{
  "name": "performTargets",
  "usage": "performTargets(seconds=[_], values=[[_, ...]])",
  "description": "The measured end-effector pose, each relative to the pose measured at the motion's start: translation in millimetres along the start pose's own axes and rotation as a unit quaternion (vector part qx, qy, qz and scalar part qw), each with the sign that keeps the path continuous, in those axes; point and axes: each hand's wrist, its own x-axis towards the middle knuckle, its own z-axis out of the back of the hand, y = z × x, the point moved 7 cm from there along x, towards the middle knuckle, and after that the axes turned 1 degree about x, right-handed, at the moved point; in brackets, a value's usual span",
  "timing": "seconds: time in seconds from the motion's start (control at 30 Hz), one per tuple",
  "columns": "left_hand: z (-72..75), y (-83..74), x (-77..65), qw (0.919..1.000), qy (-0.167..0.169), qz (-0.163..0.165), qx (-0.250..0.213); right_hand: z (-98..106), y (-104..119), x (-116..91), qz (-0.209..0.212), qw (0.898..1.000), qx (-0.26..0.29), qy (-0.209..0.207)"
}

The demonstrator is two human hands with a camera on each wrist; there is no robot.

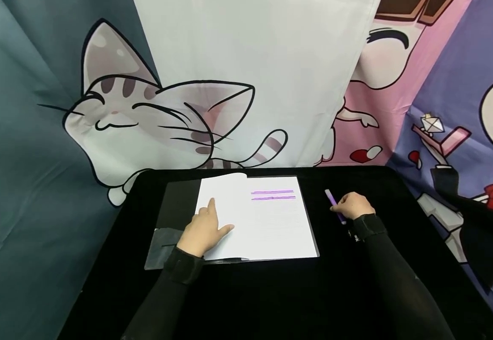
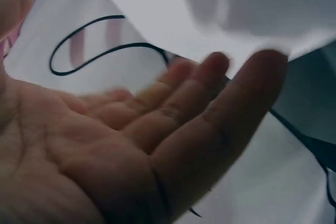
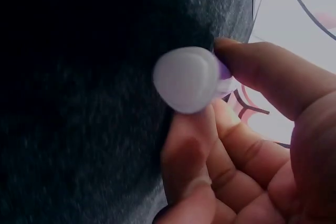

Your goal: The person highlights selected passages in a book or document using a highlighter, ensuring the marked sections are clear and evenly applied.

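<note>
An open notebook (image 1: 282, 229) lies on the black table with two purple lines (image 1: 273, 192) across the upper part of its right page. My left hand (image 1: 203, 229) is over the left page (image 1: 225, 189), index finger pointing up the sheet and thumb spread out to the right. In the left wrist view its straight fingers reach up to the underside of a white sheet (image 2: 252, 3). Right of the notebook, my right hand (image 1: 354, 206) pinches a purple marker (image 1: 330, 197) between thumb and fingers. The marker's pale rounded end (image 3: 186, 80) faces the right wrist camera.
A dark cover (image 1: 176, 203) shows left of the pages, with a translucent flap (image 1: 161, 248) at its lower corner. Black cloth covers the table (image 1: 263, 302). Behind it hangs a curtain (image 1: 272, 56) printed with a cartoon cat (image 1: 144, 113) and other figures.
</note>
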Motion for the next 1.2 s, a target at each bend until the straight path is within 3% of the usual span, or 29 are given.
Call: performTargets(seconds=[0.13,0.3,0.5,0.6,0.67,0.8,0.9,1.07,1.2], values=[[-4.0,18.2,-0.8,0.9986,0.003,0.054,-0.003,-9,1,7,0.007,1.0,0.007,0.001],[-8.9,33.3,1.7,0.9954,0.003,0.096,0.005,-19,21,16,0.026,0.999,0.024,0.006],[-17.9,33.9,9.7,0.9957,0.03,0.086,0.018,-21,24,14,0.016,1.0,0.016,-0.006],[-18.6,30.5,15.0,0.9965,0.035,0.074,0.017,-17,29,4,0.02,1.0,0.002,-0.02],[-18.9,29.5,17.5,0.9966,0.038,0.072,0.014,-13,41,-7,0.045,0.998,-0.01,-0.032],[-23.0,32.0,16.7,0.9964,0.033,0.075,0.022,-23,73,-35,0.172,0.984,-0.031,-0.027],[-28.7,35.2,15.1,0.9964,0.012,0.076,0.036,-48,91,-58,0.24,0.969,-0.053,0.028],[-25.2,33.3,14.1,0.9962,-0.01,0.081,0.03,-70,96,-88,0.22,0.968,-0.095,0.075],[-16.1,35.8,14.5,0.9949,0.024,0.096,-0.017,-71,92,-95,0.225,0.967,-0.094,0.073]])
